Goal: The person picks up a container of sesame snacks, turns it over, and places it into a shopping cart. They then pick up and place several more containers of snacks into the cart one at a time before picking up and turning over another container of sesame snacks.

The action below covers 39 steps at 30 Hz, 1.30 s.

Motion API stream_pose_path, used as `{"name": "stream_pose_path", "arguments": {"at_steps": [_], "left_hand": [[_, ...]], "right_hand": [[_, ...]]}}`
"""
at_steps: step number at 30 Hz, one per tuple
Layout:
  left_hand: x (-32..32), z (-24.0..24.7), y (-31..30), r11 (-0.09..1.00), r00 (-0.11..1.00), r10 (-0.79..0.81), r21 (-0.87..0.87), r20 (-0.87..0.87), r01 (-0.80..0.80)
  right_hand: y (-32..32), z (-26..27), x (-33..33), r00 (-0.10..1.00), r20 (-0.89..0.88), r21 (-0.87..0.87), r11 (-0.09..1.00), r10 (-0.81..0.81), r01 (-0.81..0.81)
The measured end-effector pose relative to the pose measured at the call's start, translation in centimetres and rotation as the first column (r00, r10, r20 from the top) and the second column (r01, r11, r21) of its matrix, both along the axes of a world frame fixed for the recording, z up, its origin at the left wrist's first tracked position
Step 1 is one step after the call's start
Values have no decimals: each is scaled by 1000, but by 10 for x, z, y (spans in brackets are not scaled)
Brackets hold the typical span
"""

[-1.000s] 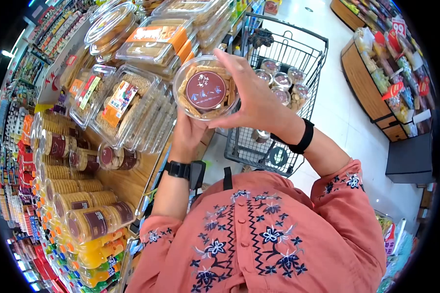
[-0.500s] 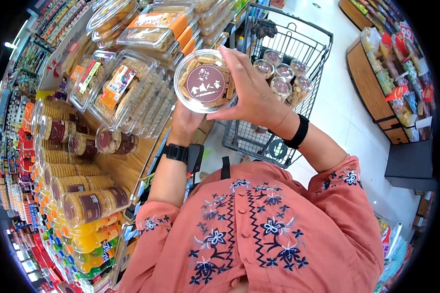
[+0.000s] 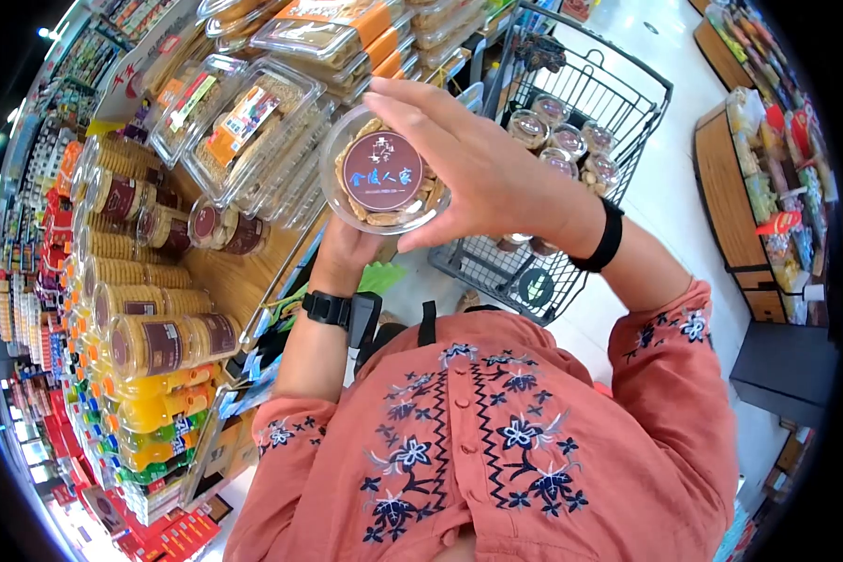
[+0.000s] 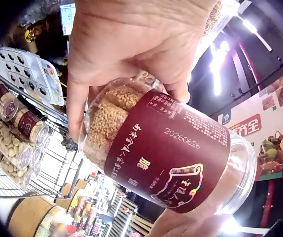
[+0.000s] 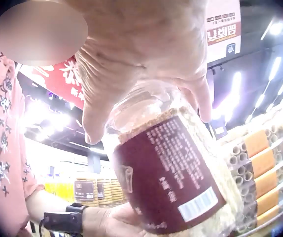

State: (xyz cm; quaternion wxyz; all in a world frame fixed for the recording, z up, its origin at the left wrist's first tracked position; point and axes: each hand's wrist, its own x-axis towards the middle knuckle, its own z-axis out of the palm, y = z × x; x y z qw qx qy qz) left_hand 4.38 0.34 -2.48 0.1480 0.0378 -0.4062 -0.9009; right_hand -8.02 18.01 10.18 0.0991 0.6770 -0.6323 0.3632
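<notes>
Between both hands is a clear plastic jar [image 3: 384, 178] of sesame-coated snack sticks, its round maroon lid label facing up toward the head camera. My right hand [image 3: 496, 169] grips the lid end from the right, thumb and fingers spread around the rim. Below, my left hand [image 3: 347, 248] holds the bottom end, mostly hidden by the jar in the head view. In the left wrist view, the left thumb and fingers curl round the jar's base, and a maroon wrap label [image 4: 171, 148] with a printed date covers its side. The right wrist view shows the label's barcode [image 5: 198, 204].
A shopping cart [image 3: 525, 281] with several similar jars [image 3: 562, 140] stands ahead to the right. At left, a wooden display shelf [image 3: 239, 290] carries boxed snacks [image 3: 253, 122], cookie jars [image 3: 164, 342] and orange drink bottles [image 3: 159, 412]. Another wooden display stand [image 3: 731, 187] stands far right.
Both hands keep their hold on the jar, which has tipped and shifted slightly left. The head view has turned, so the cart now appears farther right.
</notes>
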Motion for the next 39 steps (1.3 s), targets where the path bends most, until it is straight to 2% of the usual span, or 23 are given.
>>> {"name": "stream_pose_path", "arguments": {"at_steps": [2,3,6,7,8,10,11,14,16,17,19,20,22,23,26,27,30,31,35,39], "left_hand": [[9,-6,-5,999,999,-39,24,8,39],[11,-14,-14,994,996,-87,66,-3,87],[26,-7,-21,989,989,-100,123,107,87],[29,3,-22,991,989,-109,88,101,100],[41,16,-23,996,988,-92,-9,123,94],[63,27,-31,990,987,-134,64,90,129],[72,33,-35,991,990,-120,74,74,115],[102,48,-45,995,997,-50,89,57,45],[117,54,-53,997,998,25,68,57,-29],[124,53,-60,983,1000,4,182,-13,-1],[139,47,-79,988,988,-101,107,-119,114],[148,44,-87,984,974,-155,64,-165,168],[161,52,-89,997,997,26,73,-71,-20],[167,55,-91,991,993,116,74,-26,-114],[187,58,-107,990,986,119,90,-113,-109],[194,59,-110,971,979,205,127,-22,-200],[212,58,-126,973,978,176,173,-109,-155],[217,52,-133,974,975,172,174,-139,-147],[228,47,-142,956,963,252,178,-98,-232],[237,30,-157,943,945,312,147,-94,-297]], "right_hand": [[-7,11,1,998,-41,60,997,53,-50],[-13,14,0,991,-125,42,998,48,-43],[-30,37,8,990,-100,187,979,103,-83],[-37,49,13,996,-64,269,962,62,-43],[-46,53,18,999,-13,277,960,38,-33],[-67,65,21,998,67,288,958,-3,-17],[-75,71,24,997,76,301,954,-11,-12],[-107,90,40,993,101,490,872,-53,-3],[-132,87,47,995,104,443,896,-7,-40],[-144,86,52,995,96,410,911,9,-48],[-164,90,65,992,114,375,922,53,-92],[-172,92,70,990,129,429,897,54,-104],[-183,111,88,988,148,528,841,49,-121],[-193,113,93,995,98,547,834,24,-74],[-230,103,93,989,98,395,907,113,-143],[-240,104,99,980,157,422,889,120,-176],[-255,108,108,963,214,410,879,167,-243],[-259,116,111,973,194,549,809,124,-212],[-294,103,108,950,213,564,765,228,-311],[-308,109,123,952,196,625,718,235,-306]]}}
